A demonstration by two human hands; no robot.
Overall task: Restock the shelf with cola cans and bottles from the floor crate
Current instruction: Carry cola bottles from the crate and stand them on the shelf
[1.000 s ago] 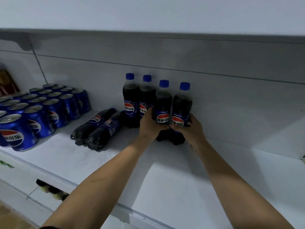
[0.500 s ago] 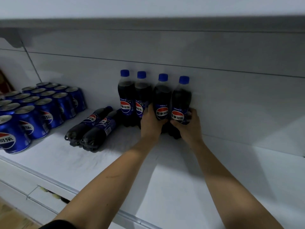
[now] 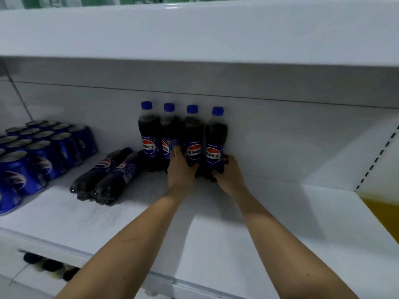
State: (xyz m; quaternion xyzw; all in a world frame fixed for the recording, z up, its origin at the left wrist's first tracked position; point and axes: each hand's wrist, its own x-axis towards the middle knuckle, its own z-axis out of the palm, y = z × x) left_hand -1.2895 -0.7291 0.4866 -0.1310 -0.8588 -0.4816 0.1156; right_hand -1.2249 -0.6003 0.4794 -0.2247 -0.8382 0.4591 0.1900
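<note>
Both upright bottles in my hands now sit further back than a second ago, nearly against the shelf's white back panel (image 3: 280,137), level with the two standing to their left. Together the four dark plastic cola bottles with blue caps (image 3: 182,137) form a tight row on the white metal shelf (image 3: 216,234).

Letting go unevenly could, I judge, rock a tall bottle into its neighbour and topple the row, since they stand touching. Two more dark cola bottles (image 3: 105,175) lie on their sides just beside the row, ready to roll if bumped. A block of blue cola cans (image 3: 43,152) stands well apart to the left.

My left hand (image 3: 181,169) wraps the third bottle low down, fingers curled round it. My right hand (image 3: 227,171) grips the fourth bottle's base the same way.
</note>
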